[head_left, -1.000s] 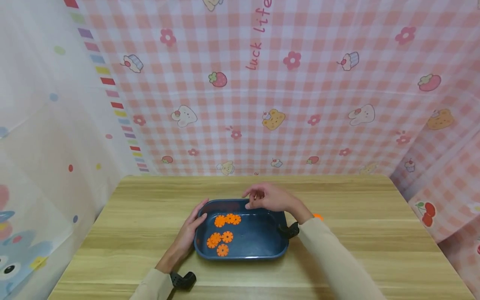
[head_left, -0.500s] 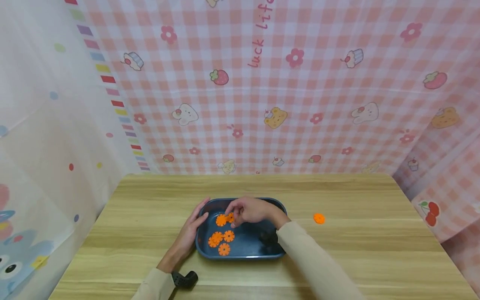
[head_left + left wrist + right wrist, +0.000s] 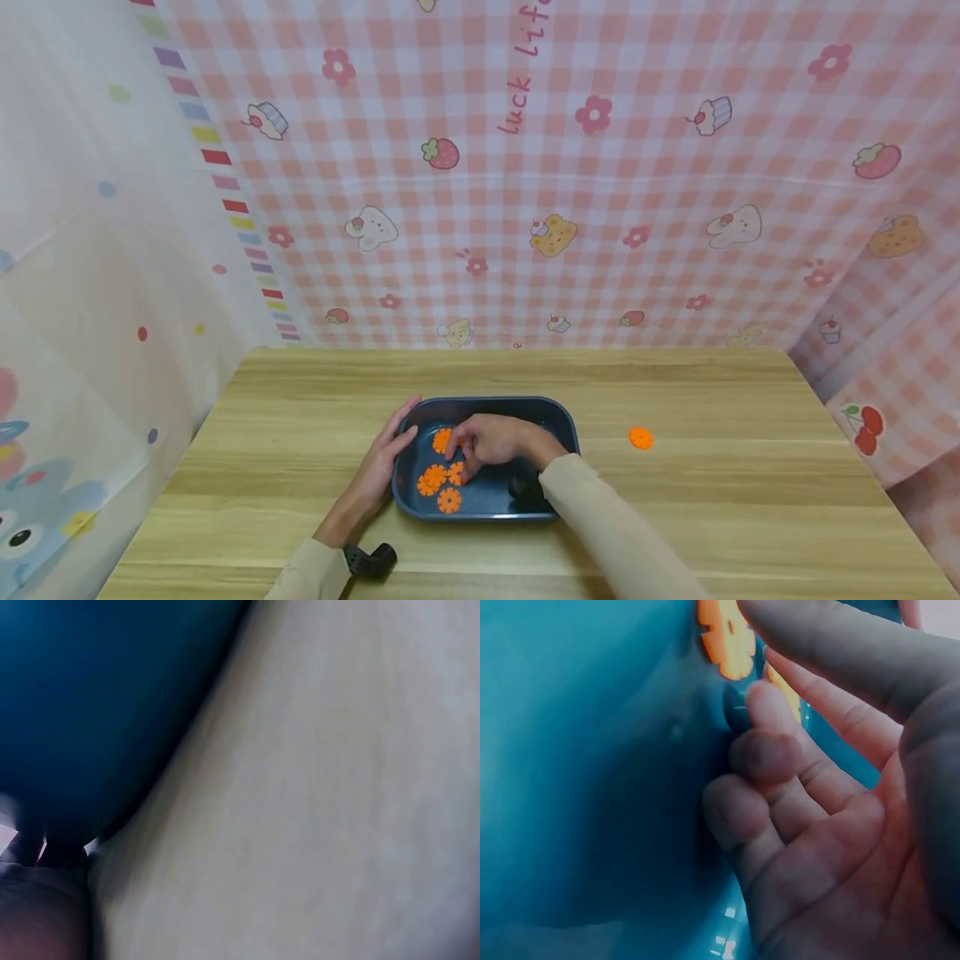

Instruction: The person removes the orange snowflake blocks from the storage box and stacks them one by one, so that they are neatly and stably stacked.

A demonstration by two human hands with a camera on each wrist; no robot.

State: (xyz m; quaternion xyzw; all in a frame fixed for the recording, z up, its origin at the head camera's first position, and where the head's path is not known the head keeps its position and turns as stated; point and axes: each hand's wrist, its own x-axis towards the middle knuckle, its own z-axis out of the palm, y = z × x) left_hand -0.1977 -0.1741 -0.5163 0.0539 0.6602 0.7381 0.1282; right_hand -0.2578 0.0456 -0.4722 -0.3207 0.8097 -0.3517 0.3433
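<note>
the left hand (image 3: pixel 381 457) braces the blue tray (image 3: pixel 487 502) at its left end, thumb over the rim and fingers along the outside wall. that hold looks right for the step: light steady pressure here should keep the tray from sliding while the other hand works.

inside the tray, left of the right hand's fingertips, lie overlapping orange notched discs (image 3: pixel 432 479), with a single front disc (image 3: pixel 449 501) just below them, nearer the person. a back disc (image 3: pixel 442 441) sits beyond the index fingertip, away from the person.

the right hand (image 3: pixel 489 442) reaches down into the tray, thumb and index parted, the other fingers loosely curled. the gap shows no disc clearly pinched. the thumb tip is over the edge of a thumb-side disc (image 3: pixel 456 474); whether it presses on it i cannot tell.

for a flat piece like this, pressing one edge with the thumb and catching a notch with the index would probably lift it best; keeping the curled fingers high would spare its neighbours a nudge.

well to the right of the right hand, outside the tray, a loose orange disc (image 3: pixel 641 438) lies on the wooden table (image 3: pixel 750 500).
</note>
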